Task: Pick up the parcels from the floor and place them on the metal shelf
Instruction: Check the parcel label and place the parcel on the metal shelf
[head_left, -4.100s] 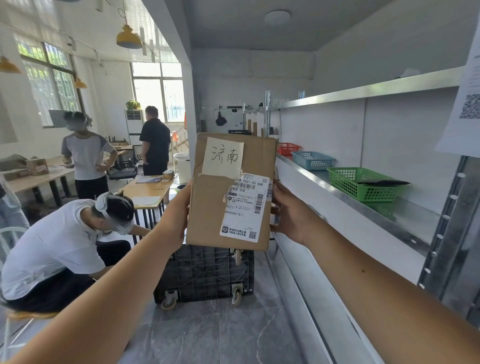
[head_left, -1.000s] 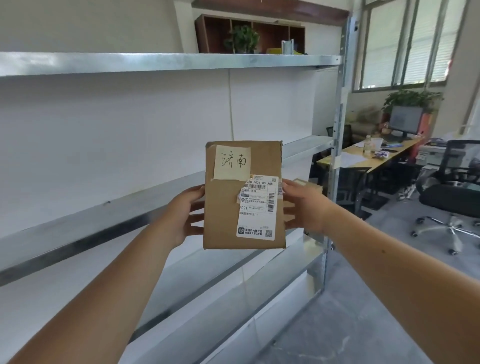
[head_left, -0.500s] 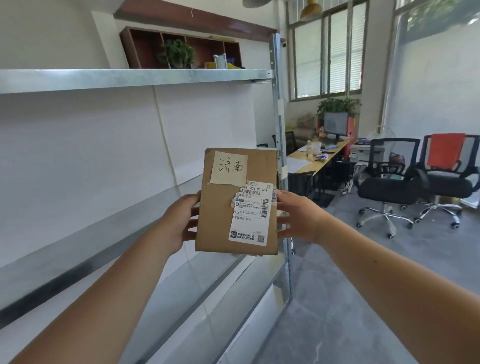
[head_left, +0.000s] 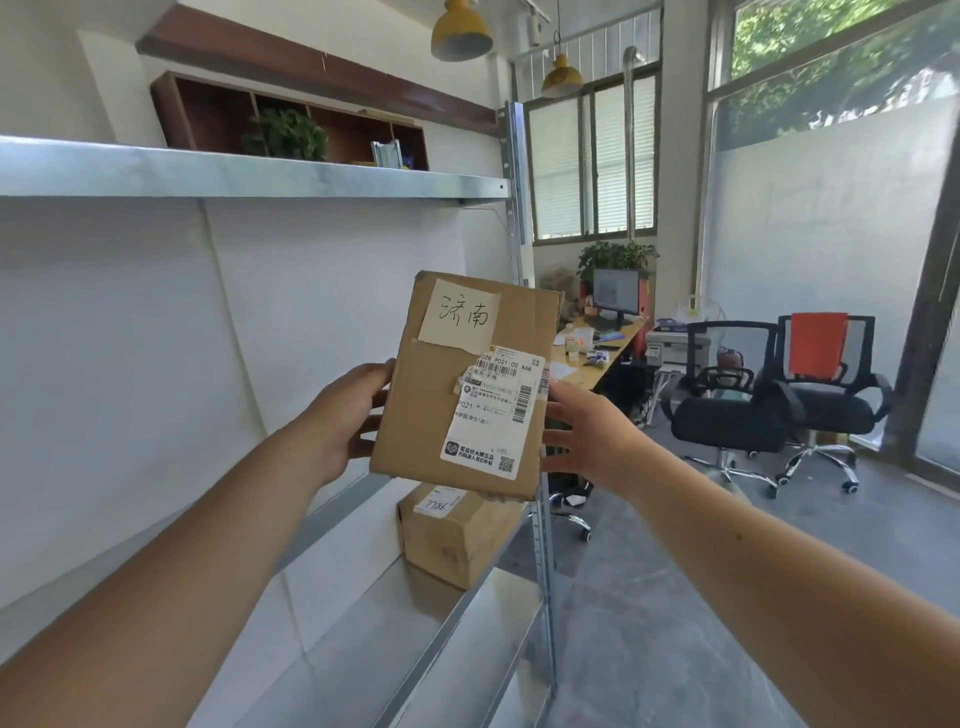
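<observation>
I hold a flat brown cardboard parcel (head_left: 436, 395) upright in front of me, with a handwritten paper note at its top and a white shipping label lower right. My left hand (head_left: 345, 418) grips its left edge and my right hand (head_left: 587, 428) its right edge. The parcel hangs in the air in front of the metal shelf (head_left: 249, 174), near the shelf's right end post (head_left: 519, 218). Just below it, a second brown parcel (head_left: 457, 540) with a small "7786" label sits on a lower shelf board (head_left: 395, 623).
The shelf unit runs along the white wall on my left, with several steel boards. To the right are grey floor, two black office chairs (head_left: 727, 410), one with a red cloth, and a desk (head_left: 597, 358) with a monitor. Yellow lamps hang overhead.
My view has swung right along the shelf to its end post. The parcel stays in both hands, now tilted slightly, and the second parcel on the lower board has come into sight.
</observation>
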